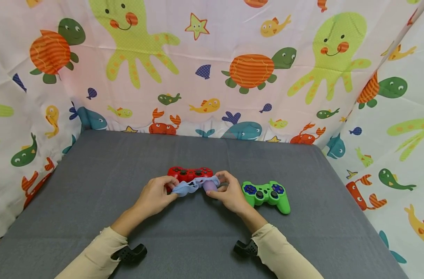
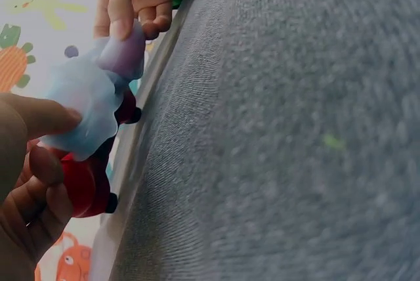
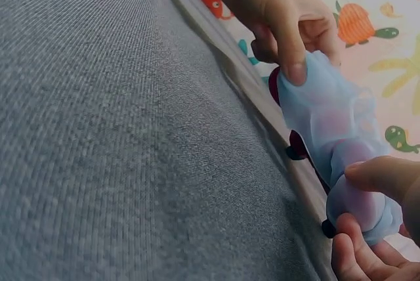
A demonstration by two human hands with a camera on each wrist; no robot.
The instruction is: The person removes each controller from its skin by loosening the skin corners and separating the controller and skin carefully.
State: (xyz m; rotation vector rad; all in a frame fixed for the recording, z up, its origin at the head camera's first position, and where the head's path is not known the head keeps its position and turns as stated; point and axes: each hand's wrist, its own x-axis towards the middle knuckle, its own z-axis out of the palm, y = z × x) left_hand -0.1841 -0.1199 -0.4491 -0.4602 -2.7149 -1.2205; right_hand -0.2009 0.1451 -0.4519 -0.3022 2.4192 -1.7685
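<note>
A red game controller (image 1: 187,173) is held just above the grey table, with a thin, translucent light-blue silicone cover (image 1: 186,188) stretched along its near side. The cover wraps the controller's right handle (image 1: 210,186), which shows purple through it; the left handle (image 2: 82,186) is bare red. My left hand (image 1: 156,195) pinches the cover's left end between thumb and fingers. At the other end, my right hand (image 1: 231,192) grips the covered handle, thumb on the near side (image 3: 377,176). A green game controller (image 1: 265,194) lies on the table, right of my right hand.
The grey table (image 1: 128,155) extends around both hands. Behind it and at the sides hang white cloths (image 1: 212,46) printed with sea animals. Black devices (image 1: 129,254) are strapped at both wrists over the beige sleeves.
</note>
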